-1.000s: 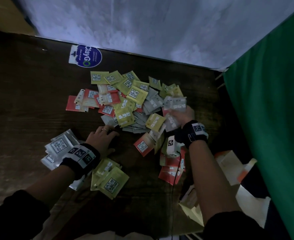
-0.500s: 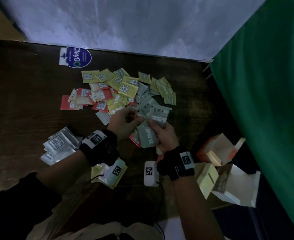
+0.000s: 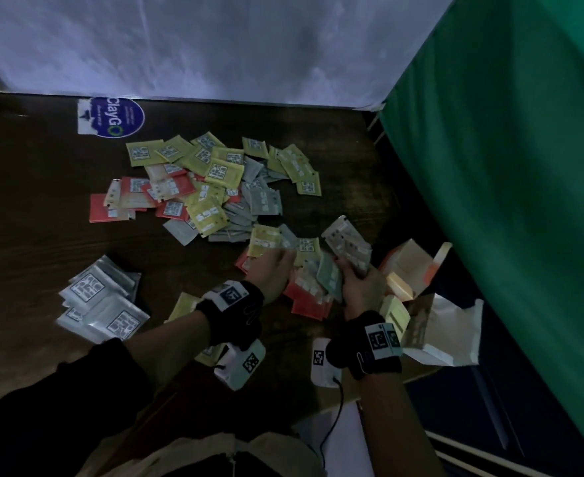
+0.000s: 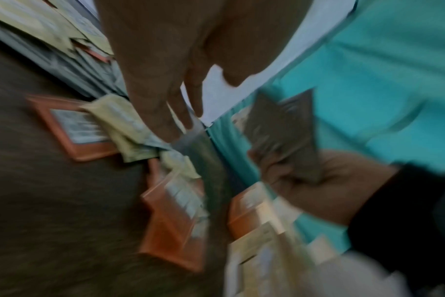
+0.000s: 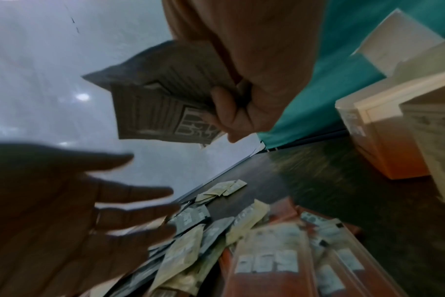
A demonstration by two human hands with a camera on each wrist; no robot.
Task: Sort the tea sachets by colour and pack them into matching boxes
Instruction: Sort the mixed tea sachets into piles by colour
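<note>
The right hand (image 3: 361, 287) gripped a fan of grey sachets (image 3: 347, 244) (several, overlapping); the left hand (image 3: 273, 270), fingers spread, reached over the mixed sachet pile (image 3: 215, 187).

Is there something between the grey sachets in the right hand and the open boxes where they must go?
Nothing visible blocks the way. The right hand grips a fan of grey sachets raised above the table, and the open boxes stand just to its right at the table edge. Which box matches grey cannot be told.
</note>
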